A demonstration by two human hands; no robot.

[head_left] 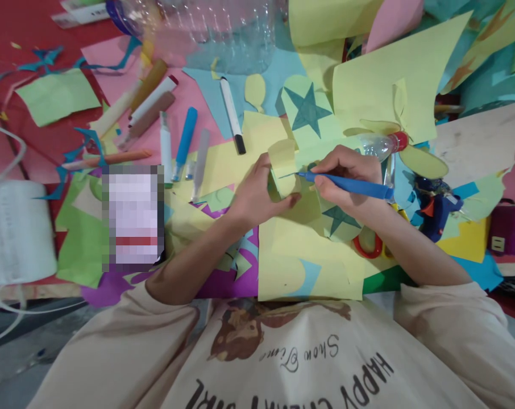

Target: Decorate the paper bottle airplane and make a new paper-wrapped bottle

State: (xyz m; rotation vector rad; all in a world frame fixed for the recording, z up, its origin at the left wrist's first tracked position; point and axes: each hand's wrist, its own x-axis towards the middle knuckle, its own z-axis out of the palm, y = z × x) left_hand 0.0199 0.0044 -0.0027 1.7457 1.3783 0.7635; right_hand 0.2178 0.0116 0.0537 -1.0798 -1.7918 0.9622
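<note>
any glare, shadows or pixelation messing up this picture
Head view, top: bright glints streak the clear plastic bottle; head view, left: coarse pixel blocks hide most of what looks like a phone; head view, centre: soft shadow dulls the yellow paper between left hand and right hand, though the blue marker reads fairly clearly.

Desk (pixel 4 34) layout about a slip (pixel 283 156) in contact with the left hand (pixel 253 196): star (pixel 309 109) at one o'clock; pen (pixel 357 186) in right hand (pixel 349 167), three; scissors (pixel 380 244), four; phone (pixel 133 218), eight; markers (pixel 153 101), ten; bottle (pixel 215 34), eleven.
</note>
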